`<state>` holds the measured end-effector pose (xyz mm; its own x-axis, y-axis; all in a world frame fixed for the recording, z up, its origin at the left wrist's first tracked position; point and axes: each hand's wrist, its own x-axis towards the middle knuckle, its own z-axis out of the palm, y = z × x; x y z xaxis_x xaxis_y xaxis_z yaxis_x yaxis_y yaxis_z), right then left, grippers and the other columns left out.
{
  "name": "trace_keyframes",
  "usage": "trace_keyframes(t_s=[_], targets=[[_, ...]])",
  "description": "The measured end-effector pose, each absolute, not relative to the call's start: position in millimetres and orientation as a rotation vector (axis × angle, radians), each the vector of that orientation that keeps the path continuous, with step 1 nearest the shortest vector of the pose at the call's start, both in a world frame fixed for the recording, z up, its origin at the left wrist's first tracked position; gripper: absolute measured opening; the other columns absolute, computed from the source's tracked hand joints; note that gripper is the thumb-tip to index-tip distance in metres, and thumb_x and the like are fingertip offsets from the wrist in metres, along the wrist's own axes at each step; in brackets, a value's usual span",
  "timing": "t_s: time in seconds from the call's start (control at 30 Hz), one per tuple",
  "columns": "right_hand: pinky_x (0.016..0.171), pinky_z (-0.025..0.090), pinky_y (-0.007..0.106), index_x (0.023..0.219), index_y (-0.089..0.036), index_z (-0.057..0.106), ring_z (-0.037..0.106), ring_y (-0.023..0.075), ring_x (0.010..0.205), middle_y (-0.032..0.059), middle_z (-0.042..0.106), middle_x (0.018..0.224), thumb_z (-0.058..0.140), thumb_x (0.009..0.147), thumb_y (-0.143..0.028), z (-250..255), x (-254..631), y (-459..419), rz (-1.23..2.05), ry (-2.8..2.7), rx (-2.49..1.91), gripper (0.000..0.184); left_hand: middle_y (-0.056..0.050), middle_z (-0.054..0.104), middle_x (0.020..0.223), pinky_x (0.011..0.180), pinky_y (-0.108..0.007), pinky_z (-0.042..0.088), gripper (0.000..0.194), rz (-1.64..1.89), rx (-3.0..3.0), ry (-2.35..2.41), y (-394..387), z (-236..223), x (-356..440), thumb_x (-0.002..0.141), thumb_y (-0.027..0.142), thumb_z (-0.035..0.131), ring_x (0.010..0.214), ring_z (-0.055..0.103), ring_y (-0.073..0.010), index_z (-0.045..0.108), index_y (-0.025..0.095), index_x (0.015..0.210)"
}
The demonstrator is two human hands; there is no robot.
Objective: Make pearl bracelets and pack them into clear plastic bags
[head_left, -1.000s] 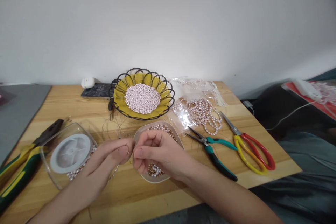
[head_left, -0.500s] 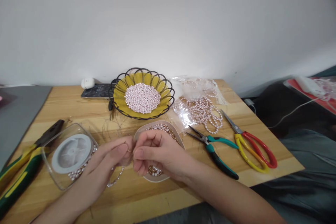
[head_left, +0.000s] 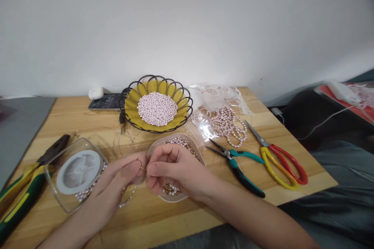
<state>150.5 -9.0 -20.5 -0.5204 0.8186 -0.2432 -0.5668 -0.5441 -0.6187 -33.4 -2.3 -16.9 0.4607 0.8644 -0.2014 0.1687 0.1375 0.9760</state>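
Over the near middle of the table, my left hand (head_left: 124, 177) and my right hand (head_left: 175, 169) meet fingertip to fingertip, both closed in a pinch. A tiny gold-coloured bit (head_left: 142, 167) shows at my left thumb tip. From beneath my left hand hangs a short strand of pale beads (head_left: 127, 198), its upper end hidden by the fingers. Whatever lies in my right fingertips is too small to make out. Under my right hand stands a cream bowl (head_left: 172, 198) with pink and gold beads. By my left wrist, a clear box (head_left: 60, 202) holds a white spool (head_left: 78, 172) and beads.
A yellow basket (head_left: 130, 101) of pink beads stands farther back, beside a dark phone (head_left: 105, 101). Bead strings (head_left: 226, 122) lie with clear bags. Needle-nose pliers (head_left: 245, 177) and red-yellow scissors (head_left: 280, 163) rest at right, big pliers (head_left: 32, 184) at left.
The view has shifted very slightly. Both hands keep nearly the same pinched pose, with only a tiny movement at the fingertips.
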Motion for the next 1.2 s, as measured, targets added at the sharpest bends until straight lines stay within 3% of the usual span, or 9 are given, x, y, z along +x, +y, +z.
trace_keyframes(t_s=[0.2, 0.5, 0.67, 0.87, 1.2], targets=[[0.049, 0.051, 0.017, 0.07, -0.015, 0.072, 0.065, 0.0074, 0.049, -0.0023, 0.074, 0.06, 0.094, 0.062, -0.038, -20.4, 149.8, -9.4, 2.092, -0.602, -0.663, 0.034, 0.004, 0.037, 0.058, 0.045, -0.026, 0.024, 0.045, 0.671, 1.352, 1.052, -2.0, -20.6, -35.0, 0.094, 0.051, 0.055, 0.054, 0.026, -0.0141, 0.046, 0.023, 0.06], [0.049, 0.051, 0.016, 0.07, -0.015, 0.071, 0.067, 0.0077, 0.05, -0.0018, 0.075, 0.062, 0.092, 0.066, -0.036, -19.4, 148.9, -9.0, 2.097, -0.58, -0.657, 0.03, 0.006, 0.039, 0.059, 0.05, -0.024, 0.032, 0.043, 0.703, 1.386, 0.976, -1.3, -17.5, -32.9, 0.097, 0.047, 0.055, 0.054, 0.027, -0.0142, 0.055, 0.023, 0.062], [0.052, 0.054, 0.013, 0.072, -0.015, 0.072, 0.071, 0.0075, 0.054, -0.0012, 0.077, 0.064, 0.092, 0.069, -0.029, -22.2, 149.7, -9.1, 2.092, -0.572, -0.572, 0.025, 0.004, 0.048, 0.061, 0.053, -0.025, 0.034, 0.039, 0.692, 1.585, 0.952, 0.1, -8.5, -28.8, 0.102, 0.036, 0.046, 0.058, 0.039, -0.0148, 0.058, 0.023, 0.068], [0.059, 0.057, 0.015, 0.086, -0.017, 0.072, 0.075, 0.0091, 0.062, -0.0013, 0.08, 0.072, 0.09, 0.074, -0.024, -25.2, 153.0, -6.4, 2.078, -0.574, -0.546, 0.023, 0.007, 0.05, 0.058, 0.05, -0.021, 0.036, 0.035, 0.783, 1.924, 0.976, 2.7, -0.5, -26.6, 0.1, 0.024, 0.047, 0.052, 0.047, -0.0111, 0.05, 0.022, 0.065], [0.061, 0.057, 0.015, 0.089, -0.016, 0.076, 0.075, 0.0086, 0.066, -0.0004, 0.079, 0.075, 0.088, 0.077, -0.027, -26.9, 156.7, -4.2, 2.109, -0.662, -0.568, 0.02, 0.007, 0.063, 0.055, 0.047, -0.015, 0.042, 0.032, 0.726, 1.935, 0.896, 11.2, 1.2, -25.9, 0.094, 0.019, 0.049, 0.049, 0.058, -0.0091, 0.061, 0.021, 0.064]])
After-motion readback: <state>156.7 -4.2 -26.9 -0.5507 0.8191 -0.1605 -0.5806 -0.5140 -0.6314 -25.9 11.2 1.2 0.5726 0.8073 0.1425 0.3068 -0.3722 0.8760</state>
